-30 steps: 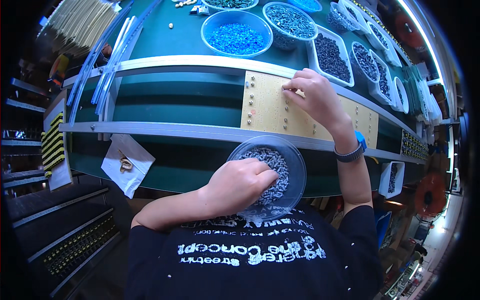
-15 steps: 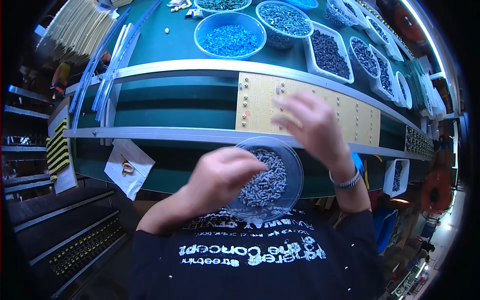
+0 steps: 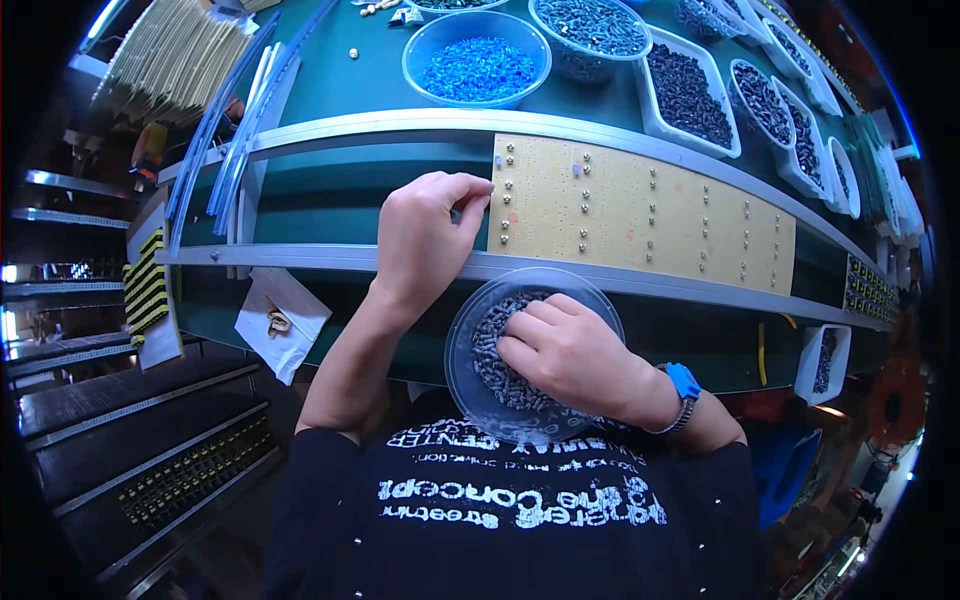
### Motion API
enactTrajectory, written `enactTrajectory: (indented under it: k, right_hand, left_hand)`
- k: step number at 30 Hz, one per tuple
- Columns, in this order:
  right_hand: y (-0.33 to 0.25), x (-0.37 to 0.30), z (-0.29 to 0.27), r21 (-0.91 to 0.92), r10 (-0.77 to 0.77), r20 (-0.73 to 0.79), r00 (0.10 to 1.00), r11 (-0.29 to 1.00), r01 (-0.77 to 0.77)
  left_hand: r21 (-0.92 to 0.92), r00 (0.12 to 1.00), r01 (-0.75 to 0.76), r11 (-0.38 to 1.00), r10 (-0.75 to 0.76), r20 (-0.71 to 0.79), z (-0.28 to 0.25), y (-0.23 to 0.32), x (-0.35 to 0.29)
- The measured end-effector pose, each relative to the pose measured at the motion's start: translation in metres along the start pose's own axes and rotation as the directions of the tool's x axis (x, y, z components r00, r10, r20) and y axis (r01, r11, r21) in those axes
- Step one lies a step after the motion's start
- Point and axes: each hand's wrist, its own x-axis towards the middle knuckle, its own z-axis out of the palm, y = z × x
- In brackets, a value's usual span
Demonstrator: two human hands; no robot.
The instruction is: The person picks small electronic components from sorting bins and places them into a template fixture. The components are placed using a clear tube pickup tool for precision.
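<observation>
A tan circuit board (image 3: 620, 200) lies between two metal rails, with rows of small silvery parts and a couple of small grey-blue pieces at its left end. My left hand (image 3: 430, 230) is at the board's left edge, thumb and forefinger pinched together; whatever is between them is too small to make out. Against my front, a clear round bowl (image 3: 463, 335) holds many small grey cylindrical components (image 3: 497, 375). Into these dip the curled fingers of my right hand (image 3: 575, 355), their tips hidden among the pieces. A wristwatch with a blue part is on my right wrist.
Beyond the far rail (image 3: 400, 122) stand a blue bowl (image 3: 412, 75) of blue pieces, another bowl (image 3: 645, 42) and several white tubs (image 3: 735, 140) of dark parts. Clear plastic tubes (image 3: 225, 130) cross the rails at left. A white bag (image 3: 300, 310) lies near the front edge.
My left hand has moved from above the bowl up to the board's left edge. My right hand has come down from over the board into the bowl. The whole view has shifted slightly.
</observation>
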Motion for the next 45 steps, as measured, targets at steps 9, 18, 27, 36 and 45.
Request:
enactTrajectory:
  k: [9, 18, 27, 36, 45]
  right_hand:
    - [0.001, -0.003, 0.006, 0.034, -0.02, -0.16, 0.987, 0.999, 0.026]
    - [0.001, -0.007, 0.003, 0.121, -0.016, -0.107, 0.994, 0.992, 0.029]
    - [0.0, -0.011, 0.0, 0.149, -0.013, -0.059, 0.998, 0.989, 0.022]
    - [0.017, -0.009, -0.014, 0.402, 0.249, -0.334, 0.909, 0.91, -0.102]
    - [0.072, 0.001, -0.016, 0.11, 0.453, -0.465, 0.761, 0.882, -0.458]
  left_hand:
    - [0.045, 0.999, 0.006, 0.999, -0.008, 0.047, 0.001, 0.006, 0.003]
    - [-0.071, 0.973, -0.049, 0.996, 0.064, 0.223, -0.011, -0.009, 0.017]
    - [-0.079, 0.971, -0.072, 0.994, 0.088, 0.224, -0.009, -0.004, 0.018]
    - [-0.126, 0.994, -0.006, 0.992, 0.02, 0.105, -0.016, -0.003, 0.01]
    - [0.013, 0.732, -0.501, 0.865, 0.416, 0.54, -0.01, 0.049, -0.058]
